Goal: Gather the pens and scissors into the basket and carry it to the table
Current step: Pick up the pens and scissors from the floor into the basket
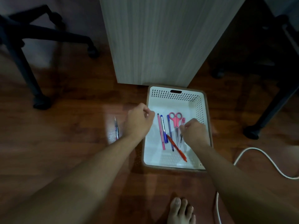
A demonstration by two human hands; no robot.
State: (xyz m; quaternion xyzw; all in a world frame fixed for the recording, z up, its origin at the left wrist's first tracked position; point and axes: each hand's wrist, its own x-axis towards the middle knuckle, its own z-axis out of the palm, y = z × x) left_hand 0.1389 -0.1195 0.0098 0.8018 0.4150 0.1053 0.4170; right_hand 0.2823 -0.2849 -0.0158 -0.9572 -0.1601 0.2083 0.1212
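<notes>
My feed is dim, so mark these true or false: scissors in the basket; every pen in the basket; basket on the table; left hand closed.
1. The scissors lie in the basket. True.
2. Every pen is in the basket. False: one pen lies on the floor, beside the left hand.
3. The basket is on the table. False: it sits on the floor.
4. The left hand is closed. True: loosely; nothing visible in it.

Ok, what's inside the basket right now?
The basket holds pink scissors, a pink pen, two blue pens and an orange pen; the right hand covers part of another.
</notes>
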